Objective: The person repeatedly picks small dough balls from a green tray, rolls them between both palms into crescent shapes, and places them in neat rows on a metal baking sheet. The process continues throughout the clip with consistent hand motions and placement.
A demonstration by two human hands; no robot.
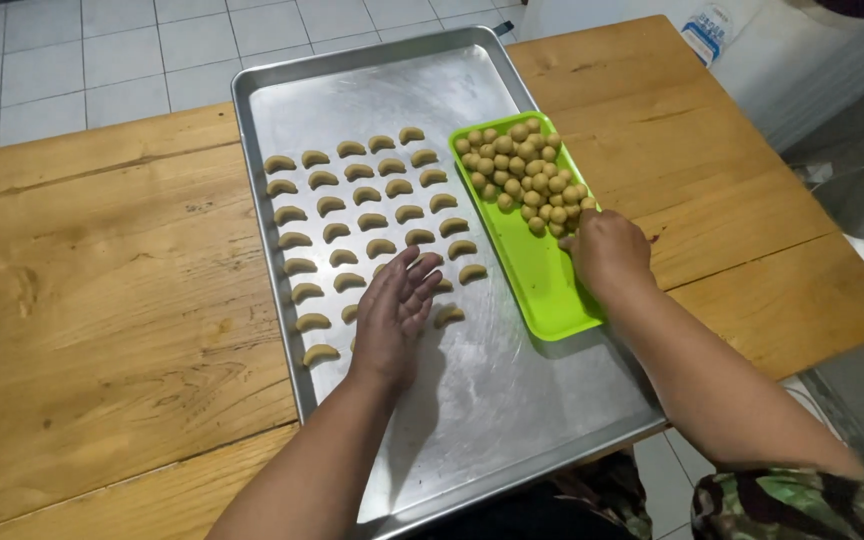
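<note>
Steel baking tray [512, 400]: near half bare. Left hand [395, 312] flat, fingers apart, over crescent rows [352, 215]. Right hand [607, 252] at dough balls [527, 175] on green tray [542, 290]; fingers hidden, grip unclear.

One wooden table [102, 300] is carrying two trays: one large metal baking sheet [492, 380] and one smaller bright green tray [542, 280] sitting on it. Crescent-shaped dough pieces [366, 195] are lying on the sheet in five columns. About thirty-five are showing, eight of them in the leftmost column, and a few more are hiding wholly or partly under a hand, so the exact total is staying uncertain. Small round dough balls [527, 170] are piling up on the green tray, roughly forty, too heaped for an exact count. Two hands are showing: one left hand [397, 305], one right hand [607, 250].
</note>
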